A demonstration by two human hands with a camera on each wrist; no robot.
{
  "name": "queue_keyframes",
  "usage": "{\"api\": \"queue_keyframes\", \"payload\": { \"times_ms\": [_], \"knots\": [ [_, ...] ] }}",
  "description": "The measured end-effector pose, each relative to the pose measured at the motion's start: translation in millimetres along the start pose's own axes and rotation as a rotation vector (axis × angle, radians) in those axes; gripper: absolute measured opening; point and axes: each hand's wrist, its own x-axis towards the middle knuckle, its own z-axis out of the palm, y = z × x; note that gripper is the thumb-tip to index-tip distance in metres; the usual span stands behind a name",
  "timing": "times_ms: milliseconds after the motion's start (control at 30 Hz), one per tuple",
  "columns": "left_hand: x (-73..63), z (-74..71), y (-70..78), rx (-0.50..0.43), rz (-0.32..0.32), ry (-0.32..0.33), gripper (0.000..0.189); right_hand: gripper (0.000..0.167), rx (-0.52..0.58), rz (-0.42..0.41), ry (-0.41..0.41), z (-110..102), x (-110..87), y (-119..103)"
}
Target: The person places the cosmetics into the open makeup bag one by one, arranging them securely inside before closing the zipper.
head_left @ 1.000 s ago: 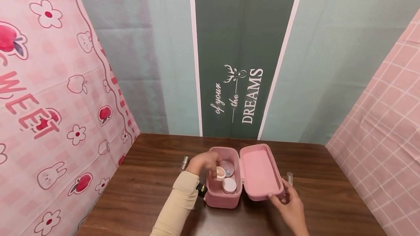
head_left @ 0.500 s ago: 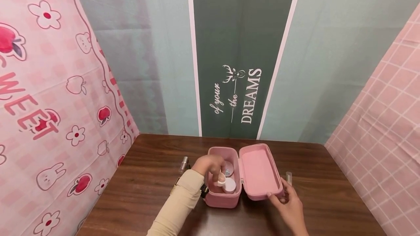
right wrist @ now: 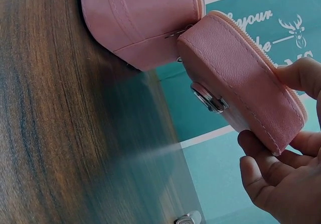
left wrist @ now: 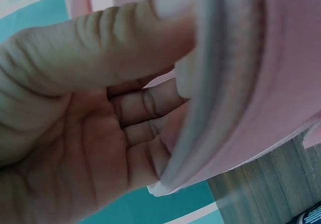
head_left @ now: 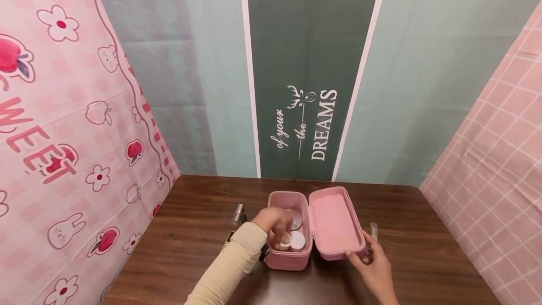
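Note:
A pink case [head_left: 286, 260] lies open on the brown table, its lid [head_left: 334, 220] folded out to the right. My left hand [head_left: 278, 232] reaches into the case body and pinches a small white jar [head_left: 285, 244] beside a second jar [head_left: 298, 240]. In the left wrist view, thumb and fingers [left wrist: 145, 106] close on a pink rounded edge [left wrist: 261, 83], too close to name. My right hand [head_left: 360, 255] grips the lid's near corner. In the right wrist view, the right hand [right wrist: 281, 121] has its thumb above and fingers [right wrist: 261, 158] below the lid [right wrist: 230, 68], near its metal clasp [right wrist: 208, 99].
A round compact [head_left: 295, 221] lies at the far end of the case. One small clear bottle [head_left: 237, 214] lies left of the case, another [head_left: 373, 230] right of the lid, also visible as a bottle [right wrist: 188, 218]. Printed cloth backdrops wall in the table [head_left: 190, 239] on three sides.
My left hand has brought the small jar down and toward the near end of the case, next to the other jar. The right hand has stayed on the lid.

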Motion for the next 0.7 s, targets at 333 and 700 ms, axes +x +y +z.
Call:
{"api": "queue_keyframes", "payload": {
  "times_ms": [333, 700],
  "knots": [
    [2.6, -4.9, 0.9, -0.057, -0.039, 0.0, 0.034, 0.065, 0.014, 0.002, 0.005, 0.9, 0.6, 0.9],
    [-2.9, 0.3, 3.1, -0.096, -0.013, 0.123, 0.03, 0.065, 0.007, 0.001, -0.001, -0.5, -0.5, 1.4]
  ]
}}
